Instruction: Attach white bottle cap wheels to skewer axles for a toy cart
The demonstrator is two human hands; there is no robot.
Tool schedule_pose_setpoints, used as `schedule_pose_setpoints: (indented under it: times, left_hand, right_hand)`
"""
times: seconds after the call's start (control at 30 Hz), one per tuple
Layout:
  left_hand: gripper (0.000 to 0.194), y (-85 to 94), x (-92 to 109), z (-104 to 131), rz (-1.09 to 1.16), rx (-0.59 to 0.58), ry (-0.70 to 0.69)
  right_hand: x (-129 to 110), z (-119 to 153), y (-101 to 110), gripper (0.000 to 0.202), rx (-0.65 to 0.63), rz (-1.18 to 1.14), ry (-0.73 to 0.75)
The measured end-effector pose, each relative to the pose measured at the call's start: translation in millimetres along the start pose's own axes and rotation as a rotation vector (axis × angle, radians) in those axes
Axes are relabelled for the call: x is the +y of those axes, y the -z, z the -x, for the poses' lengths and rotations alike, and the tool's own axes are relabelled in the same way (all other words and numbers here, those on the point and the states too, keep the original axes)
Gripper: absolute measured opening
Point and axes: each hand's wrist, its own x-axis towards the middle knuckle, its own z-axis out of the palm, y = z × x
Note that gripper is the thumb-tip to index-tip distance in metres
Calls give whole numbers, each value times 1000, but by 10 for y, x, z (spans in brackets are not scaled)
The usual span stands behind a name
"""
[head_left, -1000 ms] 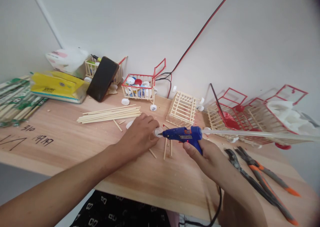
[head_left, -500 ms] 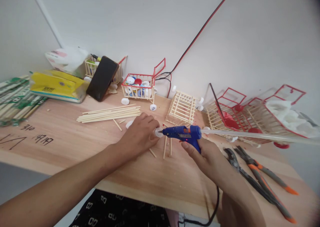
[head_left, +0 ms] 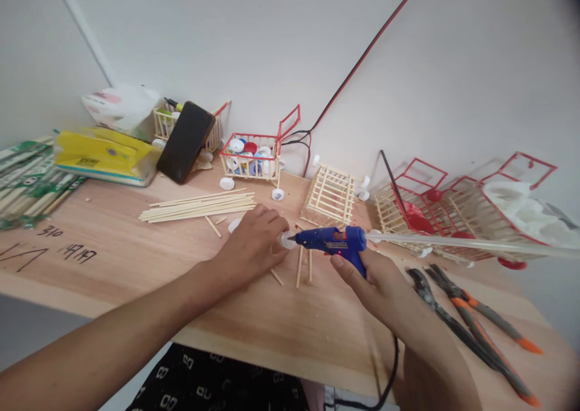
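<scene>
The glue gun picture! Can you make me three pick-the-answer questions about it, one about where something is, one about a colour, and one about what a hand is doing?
1. Where do the pliers lie?
A. On the table, right of the right hand
B. Inside a stick basket
C. On the yellow box

2. What colour is the glue gun?
A. Green
B. Blue
C. White

3. What is the left hand doing?
A. Holding the phone
B. Lying flat and empty
C. Pinching a white cap at the gun's nozzle

Answers:
1. A: the orange-tipped pliers rest on the wood at the right.
2. B: its body is blue, with a clear glue stick out the back.
3. C: the fingers close on the small white cap, and the nozzle tip meets it.
</scene>
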Motion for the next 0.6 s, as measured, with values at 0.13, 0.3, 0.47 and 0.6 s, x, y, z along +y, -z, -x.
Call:
schedule_pose_setpoints:
  times: [0.13,0.3,0.47,0.6]
  left_hand:
    - [13,-3,-2,-1,0,-6,7]
    - [14,-16,-15,2,1,6,-2]
    - [14,-17,-16,-1,-6,7,1]
    - [13,-11,-9,-2,-10,7,4]
  right_hand:
    - [-9,-22,-9,37,15,13,11]
    - [-23,-25,-6,36,12,35,12]
    - [-28,-13,-8,37,11,43,4]
    - [-34,-12,-4,37,6,32,-1]
